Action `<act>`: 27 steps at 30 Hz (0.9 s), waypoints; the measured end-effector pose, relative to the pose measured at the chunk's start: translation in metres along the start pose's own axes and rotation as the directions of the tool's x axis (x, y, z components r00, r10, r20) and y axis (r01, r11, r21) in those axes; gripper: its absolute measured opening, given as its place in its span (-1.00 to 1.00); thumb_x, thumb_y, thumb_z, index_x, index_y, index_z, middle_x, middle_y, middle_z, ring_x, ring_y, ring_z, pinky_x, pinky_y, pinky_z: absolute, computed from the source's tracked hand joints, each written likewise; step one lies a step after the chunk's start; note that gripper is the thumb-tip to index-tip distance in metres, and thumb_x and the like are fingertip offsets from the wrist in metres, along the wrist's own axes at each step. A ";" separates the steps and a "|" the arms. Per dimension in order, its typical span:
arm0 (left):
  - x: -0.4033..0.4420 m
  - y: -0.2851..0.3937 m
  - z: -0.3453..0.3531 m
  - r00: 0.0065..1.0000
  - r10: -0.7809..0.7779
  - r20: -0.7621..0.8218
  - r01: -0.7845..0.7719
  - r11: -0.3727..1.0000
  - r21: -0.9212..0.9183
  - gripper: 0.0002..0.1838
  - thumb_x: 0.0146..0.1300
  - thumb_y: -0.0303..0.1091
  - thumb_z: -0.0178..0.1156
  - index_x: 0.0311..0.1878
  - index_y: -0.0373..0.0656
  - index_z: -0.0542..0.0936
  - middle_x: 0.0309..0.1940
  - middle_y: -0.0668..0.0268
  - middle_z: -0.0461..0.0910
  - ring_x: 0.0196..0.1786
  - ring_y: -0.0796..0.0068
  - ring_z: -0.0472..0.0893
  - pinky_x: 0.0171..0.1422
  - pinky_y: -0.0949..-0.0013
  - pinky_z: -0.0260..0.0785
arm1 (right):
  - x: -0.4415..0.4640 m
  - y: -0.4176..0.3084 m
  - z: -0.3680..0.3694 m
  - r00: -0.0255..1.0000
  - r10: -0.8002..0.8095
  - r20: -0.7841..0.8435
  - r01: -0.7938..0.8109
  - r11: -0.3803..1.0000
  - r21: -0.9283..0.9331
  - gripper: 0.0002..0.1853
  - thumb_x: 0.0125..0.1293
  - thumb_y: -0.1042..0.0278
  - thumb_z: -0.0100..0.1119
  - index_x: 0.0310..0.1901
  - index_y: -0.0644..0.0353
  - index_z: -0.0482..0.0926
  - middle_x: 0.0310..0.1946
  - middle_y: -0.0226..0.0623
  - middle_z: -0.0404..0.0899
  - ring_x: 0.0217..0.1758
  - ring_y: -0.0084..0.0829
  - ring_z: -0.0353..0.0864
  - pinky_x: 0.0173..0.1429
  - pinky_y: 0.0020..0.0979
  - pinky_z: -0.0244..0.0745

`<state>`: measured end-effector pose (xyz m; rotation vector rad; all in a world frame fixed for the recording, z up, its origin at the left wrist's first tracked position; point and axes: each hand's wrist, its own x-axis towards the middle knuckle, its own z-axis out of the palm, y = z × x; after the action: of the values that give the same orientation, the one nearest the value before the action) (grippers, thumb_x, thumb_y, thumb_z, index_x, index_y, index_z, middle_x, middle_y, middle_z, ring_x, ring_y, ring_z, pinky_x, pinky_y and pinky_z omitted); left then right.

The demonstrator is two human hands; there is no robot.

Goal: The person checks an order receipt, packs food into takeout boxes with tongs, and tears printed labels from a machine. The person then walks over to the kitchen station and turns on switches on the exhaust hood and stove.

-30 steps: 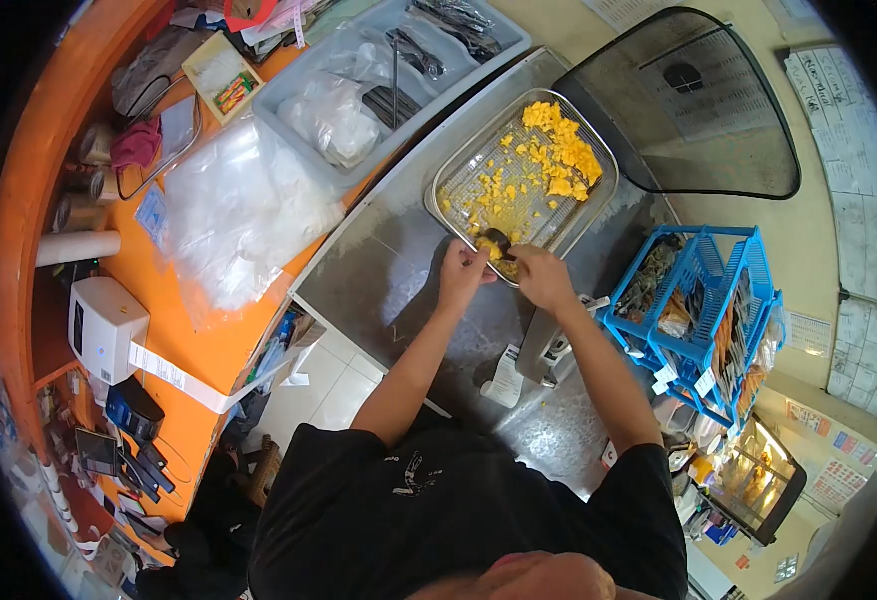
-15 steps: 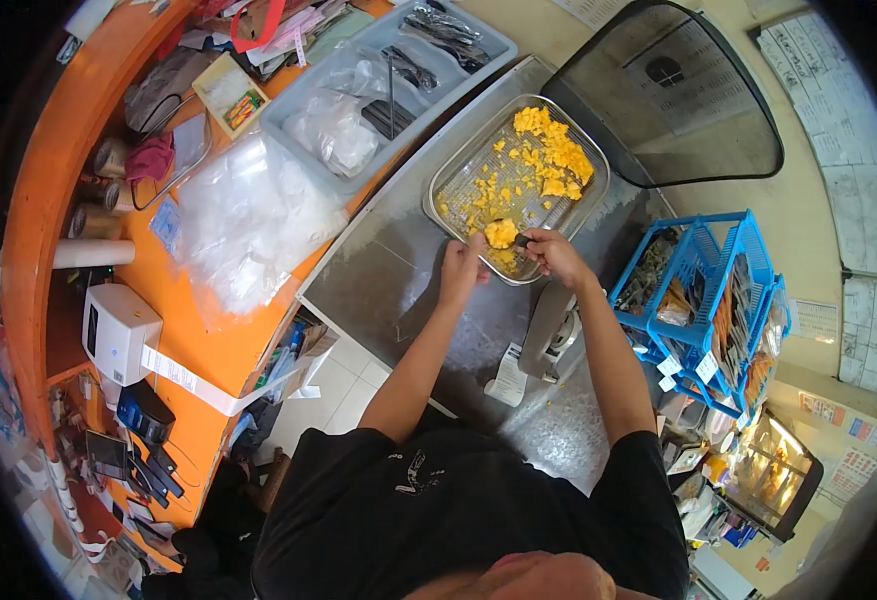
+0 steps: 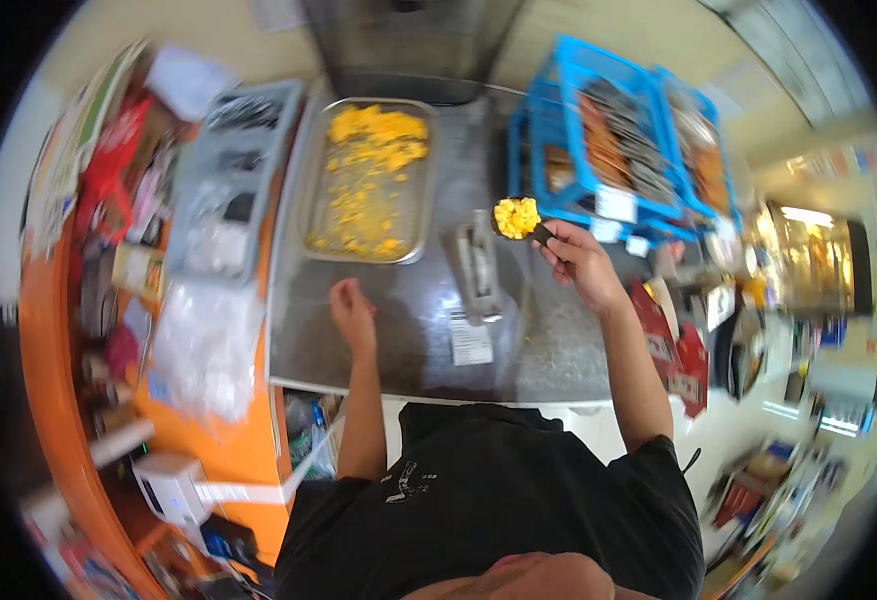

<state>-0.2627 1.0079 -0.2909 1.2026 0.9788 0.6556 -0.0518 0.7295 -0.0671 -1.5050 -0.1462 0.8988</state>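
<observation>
My right hand (image 3: 581, 262) grips the dark handle of a spoon (image 3: 543, 234), whose bowl is heaped with yellow crumbly food (image 3: 517, 216). It is raised over the counter, in front of the blue baskets. My left hand (image 3: 353, 305) is over the metal counter, just below the tray, with its fingers curled together; whether anything small is in them is hidden by blur. The metal tray (image 3: 427, 215) lies to the upper left, with more yellow food (image 3: 377, 137) thickest at its far end and scattered bits towards its near end.
Blue baskets (image 3: 584, 160) with packets stand at the back right. A grey metal device (image 3: 479, 268) and a paper slip (image 3: 471, 338) lie mid-counter. To the left are a grey bin (image 3: 197, 220) of bags and cutlery and a pile of plastic bags (image 3: 204, 345). Red boxes (image 3: 684, 360) sit at the right.
The view has turned to the right. My right hand has carried the loaded spoon away from the tray, rightward. My left hand has come off the tray's near edge.
</observation>
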 end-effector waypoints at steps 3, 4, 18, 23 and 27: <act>0.010 0.033 0.026 0.862 0.458 0.217 -0.502 0.716 0.485 -0.81 0.40 -0.27 0.23 -0.09 -0.19 0.62 -0.42 0.33 0.50 -0.34 0.46 0.52 -0.23 0.35 0.42 | -0.086 0.005 -0.068 0.967 0.042 -0.253 -0.022 0.996 0.081 -0.69 0.40 0.38 0.10 0.15 0.17 0.53 -0.42 -0.57 0.49 -0.48 -0.74 0.29 -0.44 -0.61 0.14; 0.020 0.040 0.033 0.788 0.513 0.341 -0.604 0.532 0.593 -0.81 0.32 -0.27 0.29 -0.10 -0.15 0.66 -0.34 0.29 0.54 -0.23 0.33 0.55 -0.11 0.28 0.42 | -0.111 0.007 -0.089 0.956 0.013 -0.294 0.005 0.998 0.059 -0.69 0.40 0.39 0.09 0.15 0.20 0.52 -0.43 -0.53 0.50 -0.50 -0.73 0.28 -0.46 -0.61 0.13; 0.103 0.034 0.085 0.760 -0.039 0.648 -0.648 -0.117 0.753 -0.73 0.05 -0.01 0.43 -0.25 0.08 0.75 -0.28 0.20 0.74 -0.12 0.12 0.71 -0.02 0.07 0.54 | -0.309 0.086 -0.261 0.783 0.028 -0.621 0.098 0.981 0.168 -0.73 0.42 0.37 0.00 0.07 0.24 0.54 -0.45 -0.57 0.46 -0.55 -0.77 0.21 -0.53 -0.65 0.01; 0.133 0.030 0.063 0.653 0.188 0.733 -0.753 0.267 0.602 -0.64 0.06 -0.11 0.46 -0.18 -0.16 0.72 -0.28 0.17 0.73 -0.25 0.29 0.69 -0.12 0.24 0.50 | -0.334 0.106 -0.294 0.756 0.044 -0.653 0.123 0.970 0.208 -0.66 0.40 0.41 0.05 0.16 0.27 0.51 -0.22 -0.38 0.66 -0.43 -0.72 0.40 -0.45 -0.61 0.23; 0.009 0.124 0.114 0.741 0.426 0.520 -0.672 0.491 0.554 -0.81 0.31 -0.38 0.32 -0.08 -0.24 0.67 -0.18 0.31 0.66 -0.14 0.57 0.58 -0.01 0.42 0.44 | -0.356 0.102 -0.322 0.766 -0.005 -0.643 0.180 0.962 0.207 -0.79 0.41 0.41 -0.01 -0.02 0.21 0.56 -0.49 -0.60 0.41 -0.55 -0.75 0.21 -0.50 -0.63 0.08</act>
<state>-0.1483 0.9965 -0.1673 2.3398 0.5282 0.5462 -0.1440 0.2481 -0.0414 -1.4620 0.3857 0.2650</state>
